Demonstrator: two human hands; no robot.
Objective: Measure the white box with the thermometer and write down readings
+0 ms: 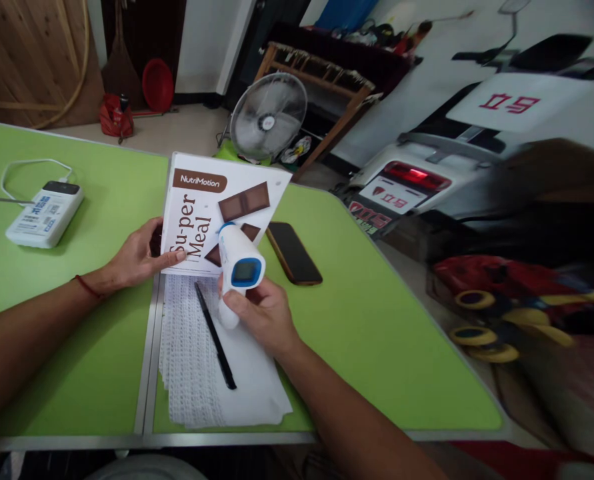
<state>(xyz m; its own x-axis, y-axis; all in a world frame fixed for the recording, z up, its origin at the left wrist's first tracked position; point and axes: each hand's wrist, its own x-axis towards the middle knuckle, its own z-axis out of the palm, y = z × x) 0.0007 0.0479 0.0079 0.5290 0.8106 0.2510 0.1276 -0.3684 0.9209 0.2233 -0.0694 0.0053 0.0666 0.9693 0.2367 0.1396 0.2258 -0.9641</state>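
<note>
My left hand (139, 253) grips the lower left edge of a white carton (249, 175) printed "NutriMotion Su-per Meal", thumb across its front. The carton is tilted up over the top of some papers. In my right hand (265, 310) is a white and blue infrared thermometer (241, 247), its fingers wrapped round the handle. The thermometer's small screen faces me and its far end points at the carton front. Whether it touches the carton I cannot tell. Beneath lie the written sheets of paper (191, 400) with a black pen (215, 337) on them.
On the green table (367, 333), a phone (294, 252) lies right of the carton. A white power bank (47, 212) with cables lies at the left. Beyond the table stand a fan (268, 122) and a scooter (417, 177). A red and yellow ride-on toy (477, 300) is at the right.
</note>
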